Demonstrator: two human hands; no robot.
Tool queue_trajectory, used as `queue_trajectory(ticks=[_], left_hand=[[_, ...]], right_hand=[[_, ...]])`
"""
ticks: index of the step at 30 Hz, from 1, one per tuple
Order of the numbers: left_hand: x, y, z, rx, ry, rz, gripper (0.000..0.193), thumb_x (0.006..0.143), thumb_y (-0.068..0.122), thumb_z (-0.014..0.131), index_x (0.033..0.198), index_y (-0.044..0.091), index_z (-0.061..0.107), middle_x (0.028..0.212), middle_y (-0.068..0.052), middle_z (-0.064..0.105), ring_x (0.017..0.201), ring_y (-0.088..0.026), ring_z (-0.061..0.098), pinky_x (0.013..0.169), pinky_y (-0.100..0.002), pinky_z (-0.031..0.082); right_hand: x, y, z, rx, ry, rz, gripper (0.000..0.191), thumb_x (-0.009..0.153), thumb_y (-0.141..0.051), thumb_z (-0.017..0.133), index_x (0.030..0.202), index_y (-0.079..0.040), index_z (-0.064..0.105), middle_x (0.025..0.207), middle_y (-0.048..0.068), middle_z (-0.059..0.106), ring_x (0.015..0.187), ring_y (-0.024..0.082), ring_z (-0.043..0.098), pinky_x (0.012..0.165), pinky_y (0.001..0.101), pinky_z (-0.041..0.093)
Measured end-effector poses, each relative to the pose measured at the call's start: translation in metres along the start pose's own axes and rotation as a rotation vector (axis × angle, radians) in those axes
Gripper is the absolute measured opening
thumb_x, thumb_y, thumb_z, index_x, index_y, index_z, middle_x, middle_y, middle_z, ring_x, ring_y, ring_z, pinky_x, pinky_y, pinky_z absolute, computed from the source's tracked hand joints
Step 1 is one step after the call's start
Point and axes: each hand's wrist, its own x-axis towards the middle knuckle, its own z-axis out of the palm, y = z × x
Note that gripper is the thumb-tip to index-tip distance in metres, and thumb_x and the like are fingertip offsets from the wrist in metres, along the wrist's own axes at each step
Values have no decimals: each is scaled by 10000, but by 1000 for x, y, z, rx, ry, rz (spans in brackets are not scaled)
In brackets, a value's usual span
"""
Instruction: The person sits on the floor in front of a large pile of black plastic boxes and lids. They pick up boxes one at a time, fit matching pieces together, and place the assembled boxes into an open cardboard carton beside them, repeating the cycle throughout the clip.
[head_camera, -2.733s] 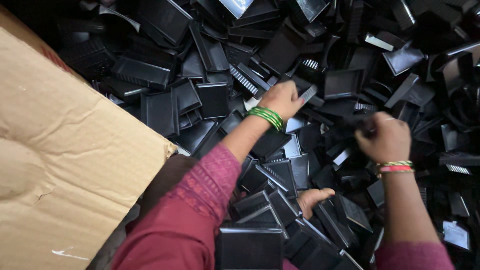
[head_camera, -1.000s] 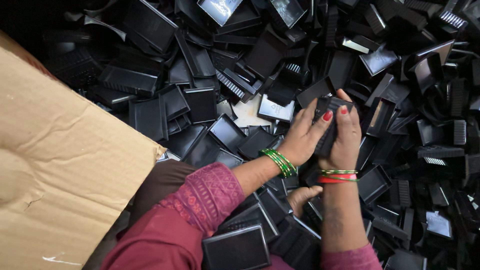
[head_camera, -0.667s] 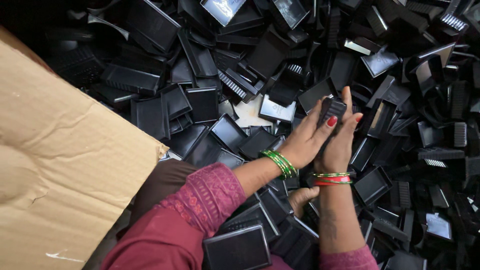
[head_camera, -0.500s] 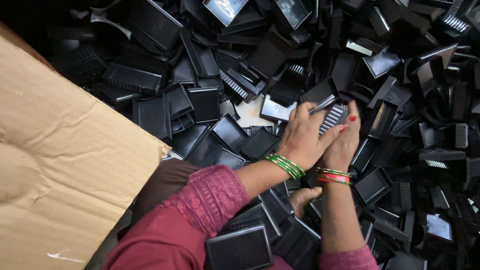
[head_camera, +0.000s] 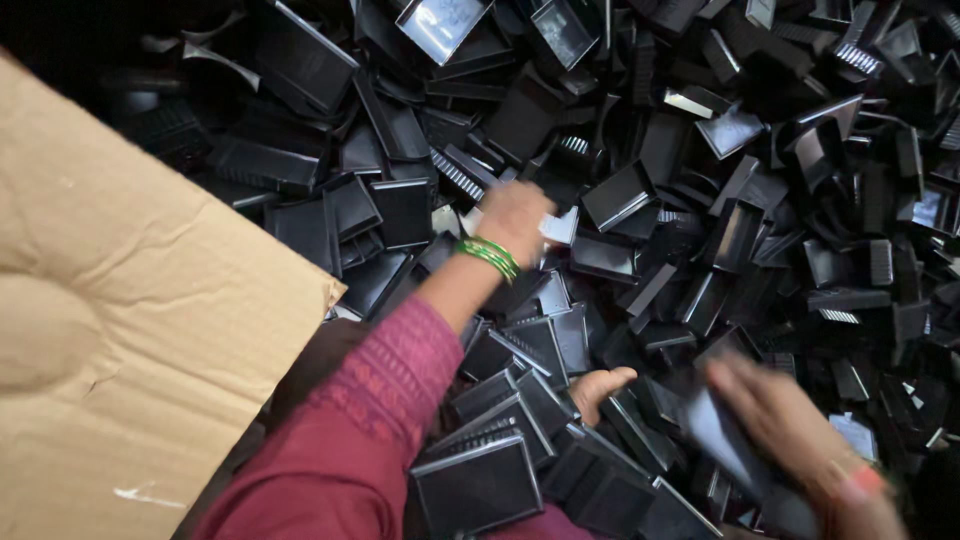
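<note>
While blurred at lower right, the right hand grips a black plastic piece; left hand, centre frame, rests on the black pile, grip unclear.

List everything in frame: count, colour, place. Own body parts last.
plastic tray parts: too many to count, black, glossy, heaped loose across centre, top and right
cardboard sheet: one, brown, creased, left side, edge overlapping the heap
toes: one bare foot tip, low centre, poking out among the parts
sleeve: one, maroon, patterned, bottom centre
bangles: several, green, on the left wrist
left hand: reaching into the heap at centre, on a pale-edged part; grip hidden
right hand: lower right, motion-blurred, holding a dark part; red bangle at the wrist
</note>
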Motion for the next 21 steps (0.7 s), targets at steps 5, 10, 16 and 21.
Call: queue_trajectory(ticks=[5,10,16,21], left_hand=[[5,-62,6,375,232,-228,226,920,169,552,950,129,772,1068,-60,675,1053,-255,615,872,-409,488],[1,-57,2,409,226,-201,224,918,172,547,950,150,767,1097,-43,678,1106,-251,578,948,-436,451],[1,-52,-31,158,320,-79,170,955,116,584,915,154,745,958,-66,737,959,-265,672,965,-505,445],[9,-37,-40,-665,231,-112,504,678,467,926,876,71,686,830,-86,719,774,-252,702,688,-365,548]], right_hand=[[-65,41,-2,-165,-665,363,436,943,-449,642,1326,-263,736,1184,-46,766,1148,93,723,1026,274,553],[-21,19,-15,-72,-320,180,413,911,-380,701,1284,-204,721,1130,4,770,1049,155,740,946,307,623],[126,-43,-10,-132,299,-357,448,879,-260,739,1290,-100,658,1299,121,665,1176,307,649,996,402,512],[212,-87,10,-531,588,-582,647,807,-129,706,1437,-127,559,1499,128,543,1419,328,468,1146,509,367]])
